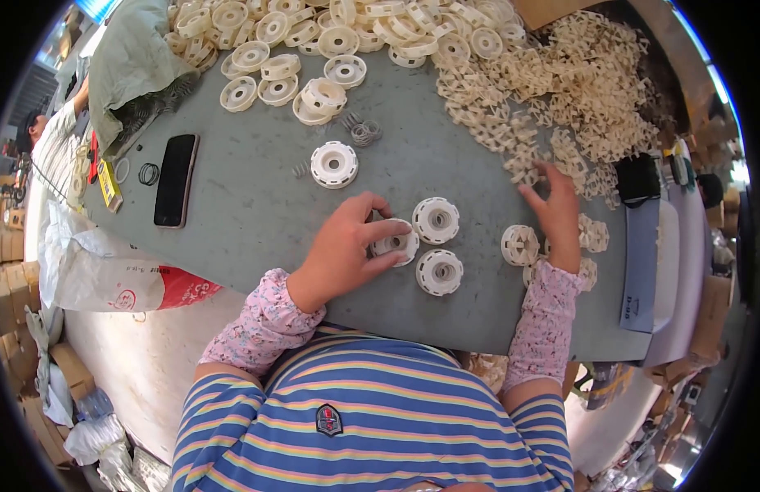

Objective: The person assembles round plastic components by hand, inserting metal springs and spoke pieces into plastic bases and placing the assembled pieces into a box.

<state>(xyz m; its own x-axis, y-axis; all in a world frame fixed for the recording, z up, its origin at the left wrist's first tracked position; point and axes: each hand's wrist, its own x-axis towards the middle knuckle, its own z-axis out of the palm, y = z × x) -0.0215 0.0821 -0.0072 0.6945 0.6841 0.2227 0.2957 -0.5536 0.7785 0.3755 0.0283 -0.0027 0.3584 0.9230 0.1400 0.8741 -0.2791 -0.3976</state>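
My left hand [341, 251] curls around the rim of a white round plastic wheel [394, 243] on the table, thumb and fingers on opposite sides. Beside it stand two more such wheels, a far one [436, 220] and a near one [439, 272], each with a spring visible in its hub. Over on the right, my right hand [555, 209] reaches to the near edge of a heap of small cream plastic pieces [589, 82]. Its thumb and forefinger are apart, with nothing visible between them. Several notched round parts [520, 245] lie beside and partly under my right wrist.
Many cream wheels [339, 41] are piled along the far side. A single wheel [334, 165] lies near loose springs [364, 131]. On the left are a phone [176, 180], a yellow box [110, 187] and a green sack [134, 74]. A blue-grey box [640, 262] edges the right.
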